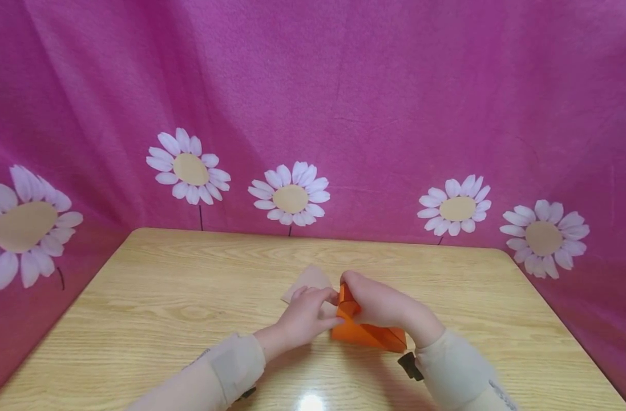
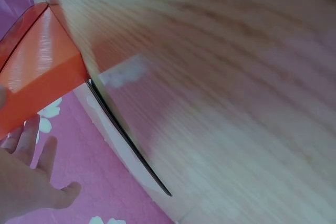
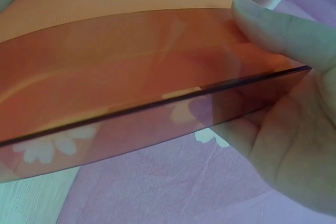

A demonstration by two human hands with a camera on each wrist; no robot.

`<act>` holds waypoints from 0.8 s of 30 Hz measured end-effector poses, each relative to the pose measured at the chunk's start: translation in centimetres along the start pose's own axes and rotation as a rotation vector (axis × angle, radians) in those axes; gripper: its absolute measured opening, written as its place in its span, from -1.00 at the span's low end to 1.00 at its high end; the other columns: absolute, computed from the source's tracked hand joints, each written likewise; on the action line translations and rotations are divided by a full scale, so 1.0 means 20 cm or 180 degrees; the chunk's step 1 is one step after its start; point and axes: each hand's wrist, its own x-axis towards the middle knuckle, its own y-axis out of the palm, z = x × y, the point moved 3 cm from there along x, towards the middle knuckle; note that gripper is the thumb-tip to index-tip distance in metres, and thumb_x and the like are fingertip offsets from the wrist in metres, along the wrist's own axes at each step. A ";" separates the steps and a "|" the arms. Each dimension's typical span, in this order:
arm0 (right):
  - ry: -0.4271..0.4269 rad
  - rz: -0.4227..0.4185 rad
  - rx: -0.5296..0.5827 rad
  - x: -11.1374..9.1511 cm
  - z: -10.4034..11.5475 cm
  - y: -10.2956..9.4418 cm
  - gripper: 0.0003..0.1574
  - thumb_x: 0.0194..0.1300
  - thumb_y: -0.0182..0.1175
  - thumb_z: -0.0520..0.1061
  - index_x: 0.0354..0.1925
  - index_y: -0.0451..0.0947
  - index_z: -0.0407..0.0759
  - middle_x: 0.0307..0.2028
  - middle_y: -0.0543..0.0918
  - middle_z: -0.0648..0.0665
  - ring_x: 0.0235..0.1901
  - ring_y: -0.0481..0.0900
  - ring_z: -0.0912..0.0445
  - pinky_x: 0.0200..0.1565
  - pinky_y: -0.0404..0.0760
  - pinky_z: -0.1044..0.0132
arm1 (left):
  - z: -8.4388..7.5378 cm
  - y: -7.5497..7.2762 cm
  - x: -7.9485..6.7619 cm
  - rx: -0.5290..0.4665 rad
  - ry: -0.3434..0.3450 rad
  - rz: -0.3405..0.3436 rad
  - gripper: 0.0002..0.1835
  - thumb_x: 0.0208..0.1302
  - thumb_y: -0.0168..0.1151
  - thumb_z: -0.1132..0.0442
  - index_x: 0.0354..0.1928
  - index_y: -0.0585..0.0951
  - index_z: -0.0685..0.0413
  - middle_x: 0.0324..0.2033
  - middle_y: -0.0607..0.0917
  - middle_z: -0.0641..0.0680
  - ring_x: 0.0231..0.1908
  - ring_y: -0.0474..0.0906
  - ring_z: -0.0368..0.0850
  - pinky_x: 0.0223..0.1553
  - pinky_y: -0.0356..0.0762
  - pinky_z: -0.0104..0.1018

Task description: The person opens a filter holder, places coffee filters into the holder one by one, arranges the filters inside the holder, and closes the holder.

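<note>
An orange box [image 1: 366, 335] with a see-through panel [image 3: 131, 66] stands tilted above the wooden table between both hands. My right hand [image 1: 384, 299] grips it from the right, the thumb [image 3: 281, 30] over the clear panel and the other fingers behind it. At the box's left end, my left hand [image 1: 305, 317] pinches the edge between thumb and forefinger. The remaining fingers [image 2: 47, 158] of that hand spread loosely below the orange side. Just beyond the left hand lies a flat, light brown piece [image 1: 313, 278], partly hidden by it. The box's inside cannot be made out.
The wood-grain table [image 1: 189, 291] spreads around the hands. A magenta cloth [image 1: 369, 114] with white flowers [image 1: 290, 198] hangs behind it and along both sides. Light glares off the tabletop near the front. Bands with dark clips [image 1: 410, 366] circle the wrists.
</note>
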 end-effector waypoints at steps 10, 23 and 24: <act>0.0064 0.0058 -0.0025 0.03 0.03 0.01 -0.56 -0.13 0.19 -0.50 -0.29 0.28 -0.20 -0.48 0.39 -0.01 -0.45 0.36 0.15 -0.36 0.40 0.38 | 0.03 -0.03 -0.01 0.0149 -0.0014 0.0019 -0.68 0.13 0.32 0.05 -0.13 0.54 0.01 -0.21 0.68 -0.05 -0.10 0.52 -0.06 0.29 0.00 0.19; 0.0065 0.0115 0.0064 0.07 0.05 0.03 -0.55 -0.08 0.21 -0.48 -0.25 0.25 -0.22 -0.45 0.38 -0.03 -0.42 0.37 0.13 -0.35 0.41 0.36 | 0.07 -0.07 -0.07 0.0186 -0.0126 -0.0053 -0.66 0.11 0.33 0.02 -0.11 0.55 -0.02 -0.37 0.66 -0.08 -0.25 0.47 -0.14 0.30 -0.02 0.17; 0.0052 0.0107 0.0068 0.07 0.05 0.02 -0.55 -0.09 0.21 -0.48 -0.25 0.25 -0.23 -0.45 0.38 -0.03 -0.41 0.37 0.13 -0.34 0.41 0.36 | 0.08 -0.08 -0.08 0.0184 -0.0130 -0.0062 -0.65 0.11 0.33 0.03 -0.10 0.55 -0.02 -0.33 0.67 -0.07 -0.23 0.47 -0.13 0.30 -0.03 0.18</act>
